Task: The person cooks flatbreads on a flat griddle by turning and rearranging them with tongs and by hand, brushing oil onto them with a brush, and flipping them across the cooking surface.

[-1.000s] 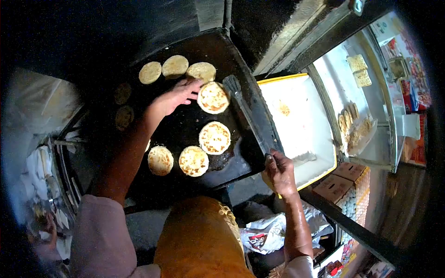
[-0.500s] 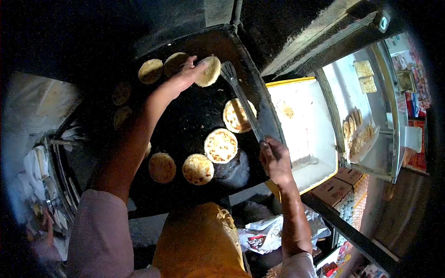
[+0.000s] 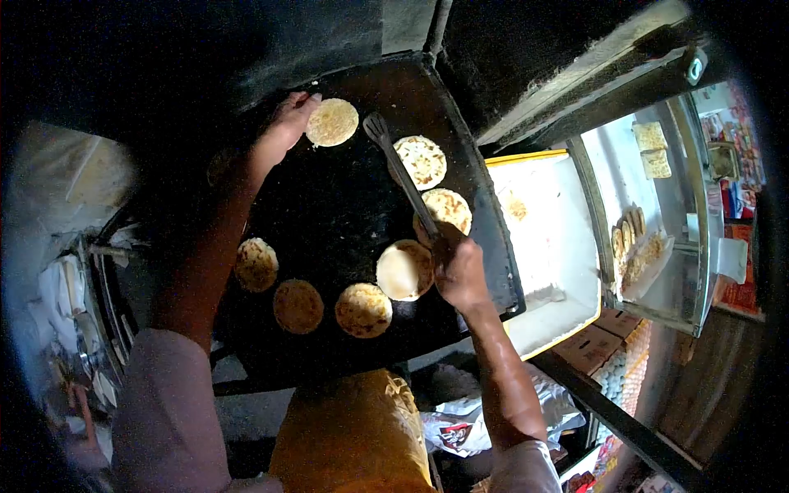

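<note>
Several round flatbreads lie in a ring on a dark griddle (image 3: pixel 329 197). At its far edge my left hand (image 3: pixel 290 123) has its fingers at the left rim of a pale flatbread (image 3: pixel 332 122); whether they grip it is unclear. My right hand (image 3: pixel 463 275) is closed around the handle of a dark slotted spatula (image 3: pixel 403 177), whose head points to the far side. Under and beside the spatula are two browned flatbreads (image 3: pixel 422 162) (image 3: pixel 448 210). Another flatbread (image 3: pixel 405 270) lies just left of my right hand, and more (image 3: pixel 363 311) (image 3: pixel 297 306) (image 3: pixel 256 264) lie along the near side.
Right of the griddle stands a white bin with a yellow rim (image 3: pixel 526 156). Beyond it, a glass case (image 3: pixel 686 222) holds flat breads. Cartons (image 3: pixel 588 349) and a white plastic bag (image 3: pixel 460 427) are below. A dark wall rises behind the griddle.
My left hand has moved left along the back flatbreads. The browned flatbreads on the right sit in new places along the ring. My right hand and spatula have shifted left and nearer.
</note>
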{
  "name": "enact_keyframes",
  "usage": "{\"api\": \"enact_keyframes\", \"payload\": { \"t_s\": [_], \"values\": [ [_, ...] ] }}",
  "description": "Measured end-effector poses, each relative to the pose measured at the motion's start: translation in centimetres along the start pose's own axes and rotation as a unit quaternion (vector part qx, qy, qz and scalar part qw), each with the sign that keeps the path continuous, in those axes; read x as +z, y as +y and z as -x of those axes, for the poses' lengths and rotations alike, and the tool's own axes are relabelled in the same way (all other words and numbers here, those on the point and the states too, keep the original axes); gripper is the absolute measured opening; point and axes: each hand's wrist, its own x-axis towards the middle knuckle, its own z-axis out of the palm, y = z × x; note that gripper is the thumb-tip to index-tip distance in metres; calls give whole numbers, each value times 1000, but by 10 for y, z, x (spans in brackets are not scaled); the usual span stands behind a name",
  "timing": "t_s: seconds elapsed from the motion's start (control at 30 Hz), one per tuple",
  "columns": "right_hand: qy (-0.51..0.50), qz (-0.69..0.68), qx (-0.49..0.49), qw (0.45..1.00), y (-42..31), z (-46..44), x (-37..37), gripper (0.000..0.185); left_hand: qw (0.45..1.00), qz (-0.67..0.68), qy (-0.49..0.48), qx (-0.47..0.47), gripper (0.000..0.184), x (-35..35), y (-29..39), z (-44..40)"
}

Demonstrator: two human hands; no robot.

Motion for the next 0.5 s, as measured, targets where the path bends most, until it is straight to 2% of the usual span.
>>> {"api": "enact_keyframes", "payload": {
  "t_s": [0.07, 0.13, 0.17, 0.2, 0.23, 0.27, 0.3, 0.33, 0.37, 0.4, 0.47, 0.5],
  "values": [
    [-26, -5, 36, 999, -21, -9, 4, 36, 990, -76, 49, -105, 90, 12, -23, -26],
    [7, -148, 95, 984, -28, -12, 11, 31, 981, -119, 29, -153, 103, 17, -22, -37],
    [21, -88, 67, 994, -14, -4, 11, 28, 992, -14, -24, -124, 105, 14, -24, -35],
    [20, -87, 68, 994, -20, -4, 10, 28, 988, 91, -78, -93, 106, 10, -11, -27],
    [-2, -120, 117, 986, -30, -5, 7, 29, 986, 72, -107, -103, 106, 5, 7, -18],
    [-24, -152, 164, 974, -37, -7, 5, 30, 966, 148, -159, -142, 103, 3, 6, -28],
    [2, -125, 113, 986, -34, -10, 11, 37, 962, 180, -149, -142, 101, 3, 10, -26],
    [0, -124, 111, 986, -34, -9, 12, 37, 957, 211, -139, -144, 100, 3, 12, -21],
    [-6, -85, 84, 993, -34, -7, 14, 38, 974, 123, -95, -165, 96, -7, 14, -18],
    [-12, -46, 56, 997, -41, -10, 15, 38, 974, 124, -91, -164, 96, -14, 8, -19],
    [-1, -46, 22, 999, -41, -17, 28, 37, 992, 98, -13, -82, 85, -37, -31, -26],
    [-39, 27, 17, 999, -42, -21, 33, 46, 997, 54, 21, -42, 79, -50, -54, -32]
  ]
}}
